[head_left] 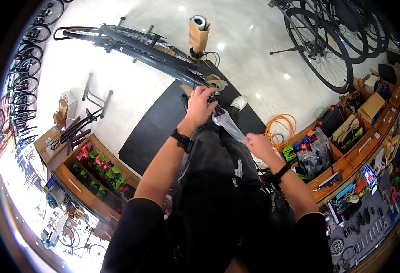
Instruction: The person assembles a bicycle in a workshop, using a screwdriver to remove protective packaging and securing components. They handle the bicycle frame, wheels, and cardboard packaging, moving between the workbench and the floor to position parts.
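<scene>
A dark bicycle (156,59) stretches away from me toward the far left, its front end close to my body. My left hand (200,105) is closed over the handlebar near its middle, fingers curled and thumb on the near side. From there a clear plastic sleeve (227,123) runs down to the right, around the black end of the handlebar. My right hand (258,144) pinches the loose lower end of this sleeve, which looks stretched between bar and fingers. What lies under my left palm is hidden.
Under the bicycle's front lies a black mat (147,125). An orange hose (282,127) coils at the right, beside wooden drawers (368,144) of parts and a tool bench. Other bicycles (318,50) stand far right. A parts cabinet (68,175) and repair stand (95,102) are left.
</scene>
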A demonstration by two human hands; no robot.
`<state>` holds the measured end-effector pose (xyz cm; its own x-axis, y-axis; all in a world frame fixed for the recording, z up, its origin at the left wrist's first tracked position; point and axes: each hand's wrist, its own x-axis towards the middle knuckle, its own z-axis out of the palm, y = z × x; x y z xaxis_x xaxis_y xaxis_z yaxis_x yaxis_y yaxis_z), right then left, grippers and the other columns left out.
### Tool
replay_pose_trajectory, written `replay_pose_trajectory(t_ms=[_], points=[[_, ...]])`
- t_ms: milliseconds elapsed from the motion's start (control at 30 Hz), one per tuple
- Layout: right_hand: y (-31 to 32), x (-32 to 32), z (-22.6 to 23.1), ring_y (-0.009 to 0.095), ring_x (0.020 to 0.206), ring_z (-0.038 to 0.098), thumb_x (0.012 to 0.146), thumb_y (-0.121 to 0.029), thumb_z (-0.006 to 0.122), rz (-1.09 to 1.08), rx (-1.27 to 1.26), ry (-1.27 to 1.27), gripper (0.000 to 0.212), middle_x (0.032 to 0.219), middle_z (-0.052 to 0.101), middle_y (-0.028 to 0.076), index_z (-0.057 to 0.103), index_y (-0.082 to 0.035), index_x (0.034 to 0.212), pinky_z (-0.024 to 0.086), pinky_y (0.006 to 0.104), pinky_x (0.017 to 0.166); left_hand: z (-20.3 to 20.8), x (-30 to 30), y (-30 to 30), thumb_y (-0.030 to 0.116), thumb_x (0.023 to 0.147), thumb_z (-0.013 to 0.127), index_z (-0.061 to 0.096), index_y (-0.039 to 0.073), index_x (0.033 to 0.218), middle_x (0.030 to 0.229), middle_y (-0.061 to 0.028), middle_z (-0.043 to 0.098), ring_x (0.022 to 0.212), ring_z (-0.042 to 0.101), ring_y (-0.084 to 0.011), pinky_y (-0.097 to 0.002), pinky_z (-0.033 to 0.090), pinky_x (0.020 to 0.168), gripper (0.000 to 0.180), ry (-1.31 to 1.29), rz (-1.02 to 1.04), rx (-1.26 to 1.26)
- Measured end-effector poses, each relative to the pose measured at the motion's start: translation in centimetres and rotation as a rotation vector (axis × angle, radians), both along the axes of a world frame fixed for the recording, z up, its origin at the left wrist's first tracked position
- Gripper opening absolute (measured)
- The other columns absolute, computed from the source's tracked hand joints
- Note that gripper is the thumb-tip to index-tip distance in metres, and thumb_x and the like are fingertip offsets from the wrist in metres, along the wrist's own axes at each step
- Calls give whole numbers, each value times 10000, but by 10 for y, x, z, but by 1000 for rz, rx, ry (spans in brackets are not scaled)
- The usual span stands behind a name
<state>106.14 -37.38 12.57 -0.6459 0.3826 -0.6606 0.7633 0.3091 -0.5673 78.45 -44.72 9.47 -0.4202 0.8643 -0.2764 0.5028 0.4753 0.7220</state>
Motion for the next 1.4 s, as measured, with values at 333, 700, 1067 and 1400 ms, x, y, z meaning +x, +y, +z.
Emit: replay_pose_trajectory(t_ms=[333, 700, 1067, 1400], points=[[61, 237, 117, 361, 737, 649, 848, -216, 677, -358, 158, -236, 265, 832, 643, 239, 661, 11, 983, 503, 439, 679, -24, -1, 1, 287, 793, 719, 704, 191, 1055, 1277, -115, 544, 1128, 488, -373, -476, 438, 937, 280, 453, -423, -95], [-119, 248, 156, 48, 582, 510, 891, -161, 675, -1469, 82, 306, 144, 715, 577, -23, 591, -45, 878, 377, 248, 451, -13, -23, 58, 312, 778, 720, 562, 159, 1254, 1260, -189, 505, 1176, 516, -418, -499, 482, 943, 524, 534, -1072, -562], [-334, 322, 32, 196, 636, 624, 807, -221, 671, -1424, 155, -124, 165, 693, 617, 112, 668, -57, 825, 508, 362, 569, -4, -12, 40, 188, 742, 706, 490, 82, 1290, 1227, -234, 498, 1115, 560, -417, -485, 507, 901, 598, 427, -1175, -427], [-195, 443, -11, 141, 402, 457, 791, -68, 673, -1307, -369, -189, 142, 596, 570, 50, 533, -87, 794, 358, 291, 362, 71, -3, -115, 256, 802, 596, 641, 33, 1043, 1057, -208, 669, 1027, 625, -383, -451, 498, 882, 332, 124, -240, -401]])
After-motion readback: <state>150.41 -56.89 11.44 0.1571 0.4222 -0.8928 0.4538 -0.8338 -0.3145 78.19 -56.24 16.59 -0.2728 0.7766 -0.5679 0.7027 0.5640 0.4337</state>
